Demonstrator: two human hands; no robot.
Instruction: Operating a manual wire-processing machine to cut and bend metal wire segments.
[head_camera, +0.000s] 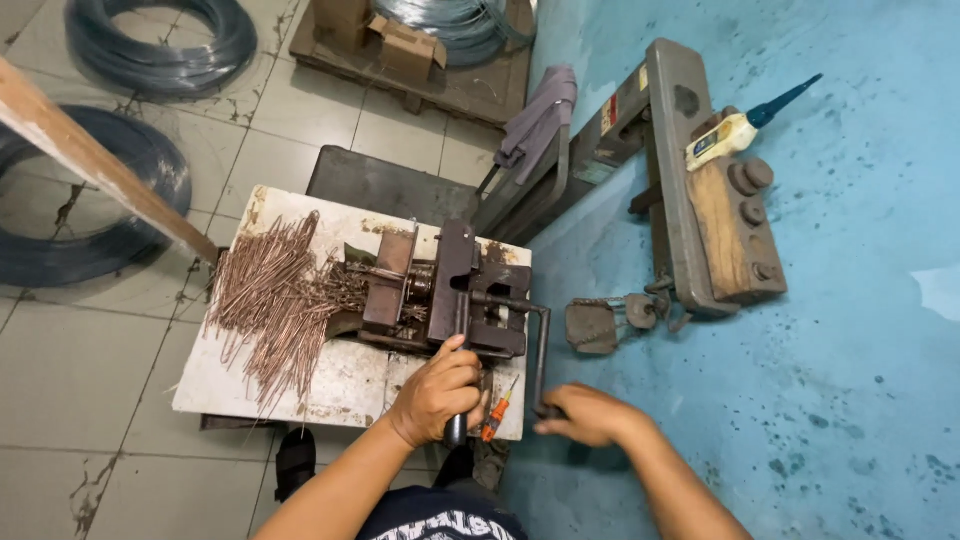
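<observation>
On a worn, white-painted low surface (330, 385) sits a dark rusty metal hand-operated bending machine (455, 290), with a heap of thin copper-coloured wire pieces (275, 290) spread just to its left, some touching the machine's feed side. The left hand (437, 393) is closed in a fist around a dark upright metal lever handle (459, 345) that rises from the machine's near side. The right hand (588, 413) is closed around the lower end of a dark bent metal crank rod (541, 350) that runs from the machine's right side down past the edge of the surface. A small orange-handled screwdriver (495, 412) lies on the surface between the two hands, just beside the left one.

Right of the surface, on the blue-painted floor (820, 380), lies a long grey metal beam with a wooden block bolted to it (715, 200), and a yellowish plastic bottle with a dark blue nozzle (745, 128) rests on its far end. A grey cloth (540, 115) hangs over a metal frame near it. On the tiled floor at left lie large coils of dark wire (160, 40), and a brown cardboard box (405, 45) sits on a wooden pallet.
</observation>
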